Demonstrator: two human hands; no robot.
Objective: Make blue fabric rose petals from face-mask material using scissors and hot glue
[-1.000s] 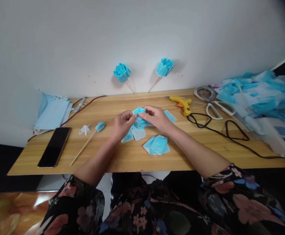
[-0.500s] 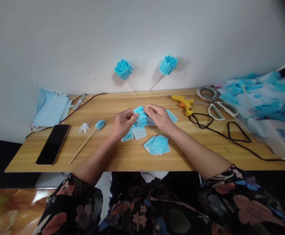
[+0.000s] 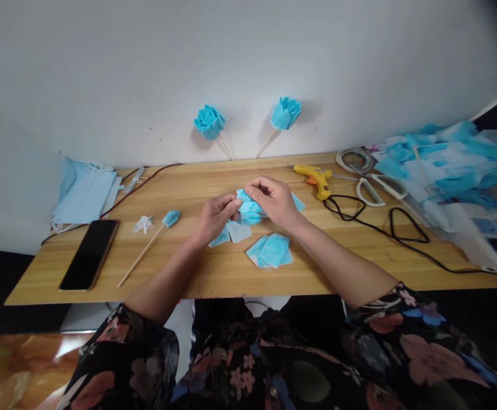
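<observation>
Between both hands, above the middle of the table, is a pleated piece of blue fabric (image 3: 251,212). My left hand (image 3: 218,216) pinches its left edge, and my right hand (image 3: 273,199) grips its upper right part with thumb and fingers. Cut blue and white pieces (image 3: 239,230) lie under the hands. Nearer the front edge is a small pile of blue pieces (image 3: 272,250). On the left, a thin stick (image 3: 141,254) with a small blue bud (image 3: 171,217) at its tip lies on the wood.
Two blue flowers (image 3: 209,122) (image 3: 286,113) lean on the wall. A phone (image 3: 89,254) and masks (image 3: 84,193) lie left. Right are a yellow glue gun (image 3: 317,177), scissors (image 3: 370,192), a black cable (image 3: 402,244), a tape roll (image 3: 355,161) and heaped blue scraps (image 3: 449,159).
My right hand has shifted over the top of the pleated fabric, covering more of its upper edge. The whole view has shifted slightly.
</observation>
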